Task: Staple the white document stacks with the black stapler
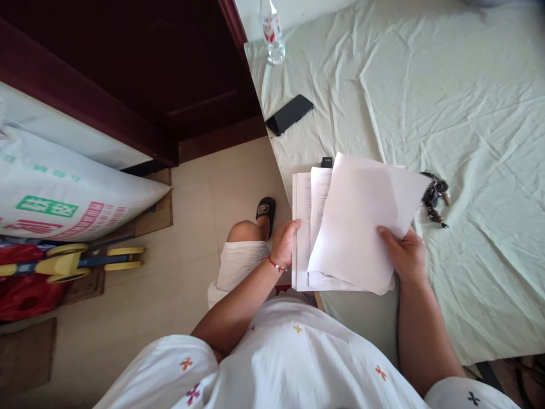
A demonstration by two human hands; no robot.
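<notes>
A stack of printed paper sheets (302,227) lies over the near left edge of the cloth-covered table. My left hand (284,243) grips the stack's left edge, thumb on top and the other fingers hidden beneath. On the right, my right hand (404,253) pinches a blank-faced white sheet (361,221) by its right edge, thumb on top. That sheet sits tilted over the others and covers much of them. Whether it is one sheet or a few, I cannot tell. A small black object (327,162) pokes out behind the stack's top edge.
Keys (435,196) lie right of the papers on the wrinkled pale tablecloth (481,272). Farther back are a black phone in a case (290,115) and a clear water bottle (273,34). On the floor at left are a large white sack (76,187) and a yellow-wheeled toy (72,263).
</notes>
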